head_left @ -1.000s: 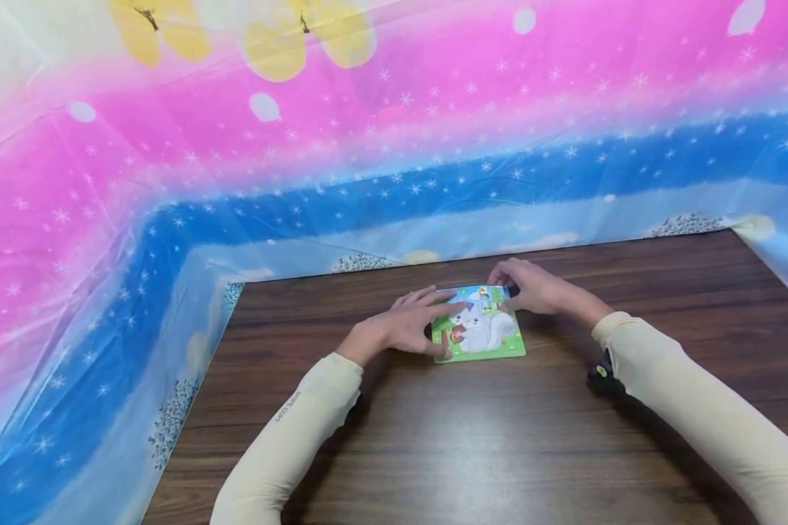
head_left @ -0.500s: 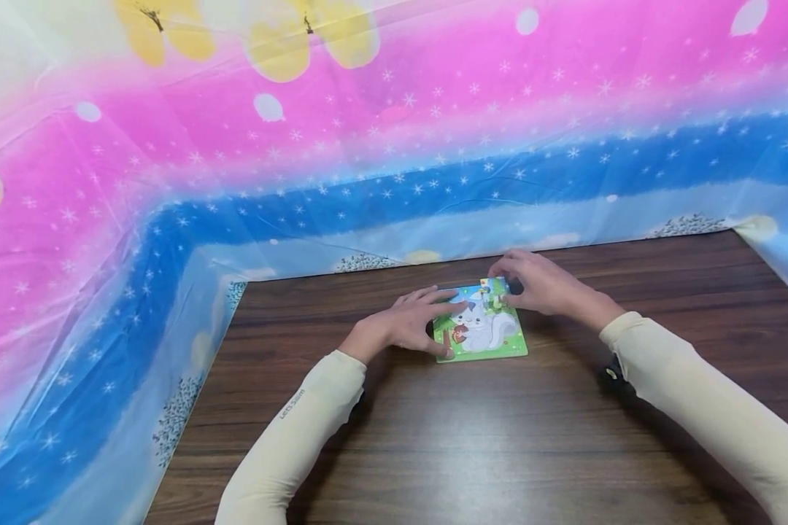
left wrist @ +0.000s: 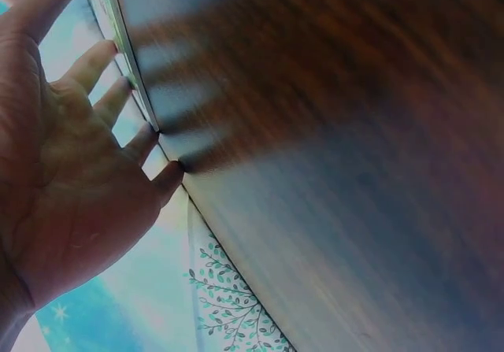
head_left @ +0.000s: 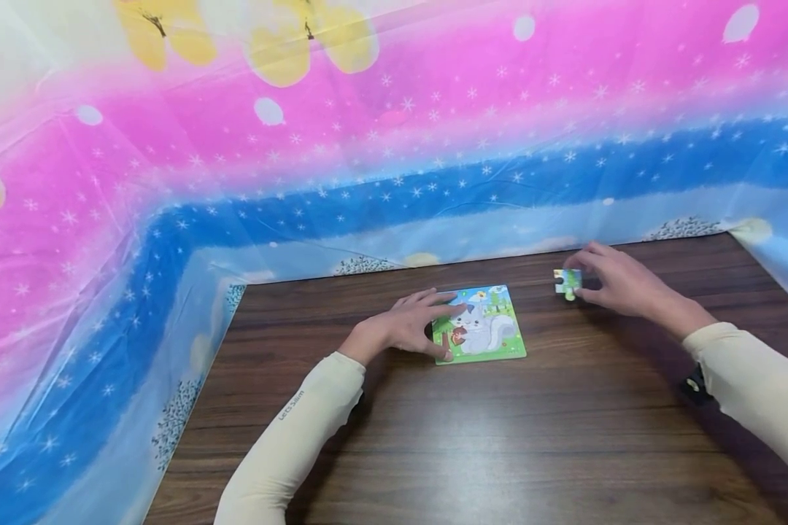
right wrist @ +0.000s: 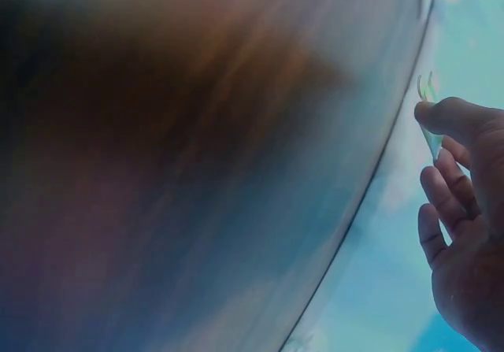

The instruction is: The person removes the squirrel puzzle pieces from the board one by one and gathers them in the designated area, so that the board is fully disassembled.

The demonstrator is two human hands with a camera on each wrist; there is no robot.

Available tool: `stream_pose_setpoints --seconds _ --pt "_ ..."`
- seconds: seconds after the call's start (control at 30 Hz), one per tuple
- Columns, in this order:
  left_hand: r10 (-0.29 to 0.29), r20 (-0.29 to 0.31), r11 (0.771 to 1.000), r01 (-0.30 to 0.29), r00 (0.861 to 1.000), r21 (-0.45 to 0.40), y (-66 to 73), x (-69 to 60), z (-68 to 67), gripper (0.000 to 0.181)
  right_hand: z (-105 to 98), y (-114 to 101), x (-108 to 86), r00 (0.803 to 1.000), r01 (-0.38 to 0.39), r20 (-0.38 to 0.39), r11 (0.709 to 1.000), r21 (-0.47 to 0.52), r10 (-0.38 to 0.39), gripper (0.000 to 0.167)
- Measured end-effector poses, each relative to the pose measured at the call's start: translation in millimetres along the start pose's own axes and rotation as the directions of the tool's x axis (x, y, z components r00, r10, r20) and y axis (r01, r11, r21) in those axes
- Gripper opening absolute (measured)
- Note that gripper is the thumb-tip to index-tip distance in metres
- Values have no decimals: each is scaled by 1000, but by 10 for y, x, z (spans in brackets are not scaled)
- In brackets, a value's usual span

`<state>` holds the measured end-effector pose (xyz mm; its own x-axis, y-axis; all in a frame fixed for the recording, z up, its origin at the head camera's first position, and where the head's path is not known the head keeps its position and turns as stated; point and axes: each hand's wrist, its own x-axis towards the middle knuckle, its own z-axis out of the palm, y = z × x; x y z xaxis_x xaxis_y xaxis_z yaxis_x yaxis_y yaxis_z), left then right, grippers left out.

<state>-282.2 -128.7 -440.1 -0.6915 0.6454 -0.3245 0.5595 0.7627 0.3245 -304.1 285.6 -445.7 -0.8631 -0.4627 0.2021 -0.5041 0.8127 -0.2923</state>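
A square jigsaw puzzle (head_left: 482,335) with a white squirrel picture lies flat on the wooden table. My left hand (head_left: 403,324) rests with spread fingers on its left side, thumb at the lower left corner and fingers over the upper left; part of the picture is hidden beneath. To the right of the puzzle, my right hand (head_left: 620,281) pinches a puzzle piece (head_left: 568,281), green and light blue, between thumb and fingers. In the right wrist view the puzzle piece (right wrist: 432,141) shows edge-on, held off the table.
The dark wood table (head_left: 433,437) ends at the back against a hanging pink and blue cloth (head_left: 394,168). That cloth also runs down along the table's left edge. A dark wrist device (head_left: 696,384) sits under the right sleeve.
My right hand has lifted the puzzle piece from the puzzle's upper right corner and carried it to the right. The left hand has stayed in place on the puzzle.
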Motion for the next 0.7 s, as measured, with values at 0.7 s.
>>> stream_pose_setpoints --seconds 0.7 --pt "18 1 1000 -18 1000 -14 -27 0 17 95 -128 299 -83 975 -23 220 1000 -18 26 48"
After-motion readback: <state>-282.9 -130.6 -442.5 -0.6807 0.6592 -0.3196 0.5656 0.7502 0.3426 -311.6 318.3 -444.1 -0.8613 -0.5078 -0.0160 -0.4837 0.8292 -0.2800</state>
